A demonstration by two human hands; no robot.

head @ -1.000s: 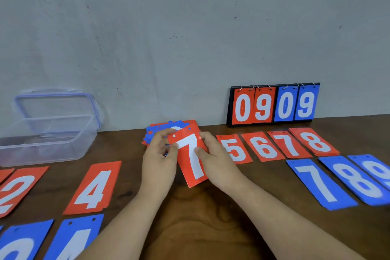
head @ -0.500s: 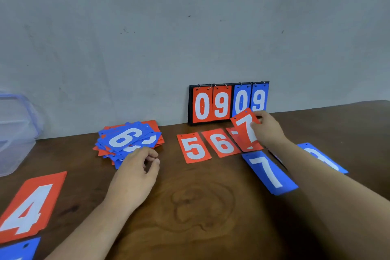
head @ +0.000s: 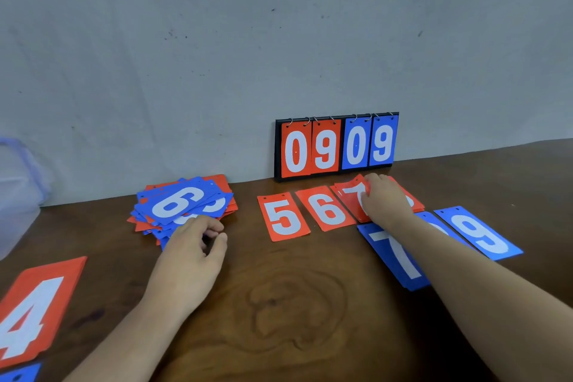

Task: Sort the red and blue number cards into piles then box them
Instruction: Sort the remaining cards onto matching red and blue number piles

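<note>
Right of centre, the right hand [head: 384,200] is clamping its grip on a red rectangular card with a white 7 [head: 352,195], just beside the red 6 card [head: 325,208]. Left of centre, the left hand [head: 189,257] is resting on the brown wooden worktop [head: 294,304], its grip loosely curled and holding nothing, touching the untidy stack of red and blue number cards [head: 183,205].

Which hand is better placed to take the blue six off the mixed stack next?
Left, probably. The left hand lies empty at the near edge of the mixed stack, beside the blue 6 card; the right hand holds the red 7 card.
</note>
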